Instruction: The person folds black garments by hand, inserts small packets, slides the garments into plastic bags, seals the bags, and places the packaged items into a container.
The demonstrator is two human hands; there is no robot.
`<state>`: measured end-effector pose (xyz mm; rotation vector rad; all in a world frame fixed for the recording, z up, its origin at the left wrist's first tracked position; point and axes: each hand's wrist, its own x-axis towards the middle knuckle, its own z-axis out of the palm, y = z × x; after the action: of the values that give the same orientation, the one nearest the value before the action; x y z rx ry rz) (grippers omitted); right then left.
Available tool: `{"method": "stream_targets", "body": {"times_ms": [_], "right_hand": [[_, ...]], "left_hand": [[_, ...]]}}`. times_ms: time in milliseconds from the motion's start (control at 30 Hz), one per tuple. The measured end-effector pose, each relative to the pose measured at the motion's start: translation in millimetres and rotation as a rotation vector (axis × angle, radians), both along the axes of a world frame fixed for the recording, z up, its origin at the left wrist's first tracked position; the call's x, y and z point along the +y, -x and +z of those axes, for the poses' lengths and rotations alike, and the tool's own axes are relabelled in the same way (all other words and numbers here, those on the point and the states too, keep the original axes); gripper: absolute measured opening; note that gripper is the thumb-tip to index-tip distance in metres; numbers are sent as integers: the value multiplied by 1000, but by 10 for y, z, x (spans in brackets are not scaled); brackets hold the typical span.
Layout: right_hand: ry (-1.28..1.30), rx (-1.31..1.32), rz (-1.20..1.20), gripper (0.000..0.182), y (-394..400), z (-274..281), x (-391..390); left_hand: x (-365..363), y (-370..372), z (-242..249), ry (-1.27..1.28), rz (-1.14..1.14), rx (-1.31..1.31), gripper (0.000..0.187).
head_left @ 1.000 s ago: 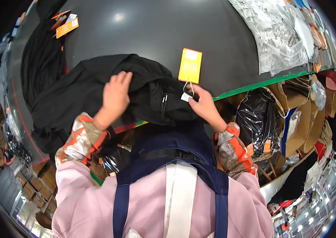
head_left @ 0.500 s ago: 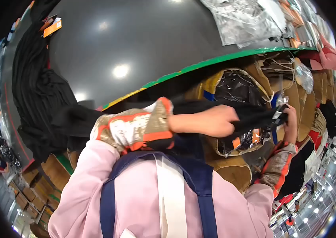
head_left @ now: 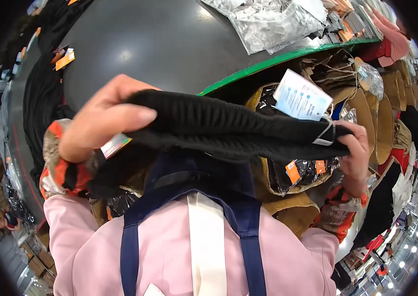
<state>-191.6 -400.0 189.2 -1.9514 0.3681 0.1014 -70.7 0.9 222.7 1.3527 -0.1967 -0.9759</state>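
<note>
Since the earlier frame, the left hand [head_left: 108,116] has swung outward to the left end of the black garment [head_left: 233,123], pinching it between thumb and fingers; the right hand [head_left: 356,153] grips the opposite end; the garment is stretched between them, before the navy apron [head_left: 233,212]; a white-and-blue tag [head_left: 302,96] stands near the right hand.

Bare left hand [head_left: 103,116] and bare right hand [head_left: 356,153] grip, spread wide apart

The left thumb [head_left: 142,117] points toward the right hand, pinching against the fingers beyond it. The right hand's fingers curl inward above a raised wrist. Both arms reach forward in soft pink fabric sleeves, the left [head_left: 73,224] and right [head_left: 320,241], with patterned brown-and-orange-red cuffs, left [head_left: 63,170] and right [head_left: 341,209], around the forearms.
</note>
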Motion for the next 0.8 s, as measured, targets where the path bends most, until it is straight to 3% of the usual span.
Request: {"method": "stream_targets", "body": {"times_ms": [67,133,233,267,300,400,433,467,533,567,600,667,733,767,800], "right_hand": [[342,-403,289,12,-20,174,51],[277,-306,539,24,-55,365,85],[-301,421,1053,44,-90,372,328],[-382,299,1096,47,-6,237,525],[-465,177,1133,51,152,58,674],[-726,200,886,44,494,-290,620],[-729,202,889,44,510,-286,650],[-695,84,707,40,526,-279,687],[-370,-72,230,34,647,-382,749],[-20,-206,230,38,574,-388,775],[350,-307,174,43,502,-394,802],[789,-510,409,54,-124,-213,932],[253,-370,180,42,-627,-137,1277],[-12,-300,64,37,-827,-112,1496],[-83,-397,46,35,-942,-154,1748]], "left_hand": [[107,-16,256,69,-202,-190,33],[333,-65,422,-125,-415,-286,38],[547,131,453,-214,-693,-263,41],[661,224,352,-170,-803,-273,42],[783,362,256,-109,-758,-172,42],[1072,676,-42,13,-599,-26,37],[1157,748,-108,76,-485,14,34],[1266,798,-155,74,-482,15,34],[1433,892,-215,-141,-265,17,35],[1231,1080,-145,-385,233,5,39],[990,968,-165,-362,412,-28,37],[606,525,-378,-324,667,-244,33],[329,153,-555,-189,743,-219,31],[96,15,-451,-68,742,-16,31],[-131,-9,-342,-344,721,-133,33]]}}
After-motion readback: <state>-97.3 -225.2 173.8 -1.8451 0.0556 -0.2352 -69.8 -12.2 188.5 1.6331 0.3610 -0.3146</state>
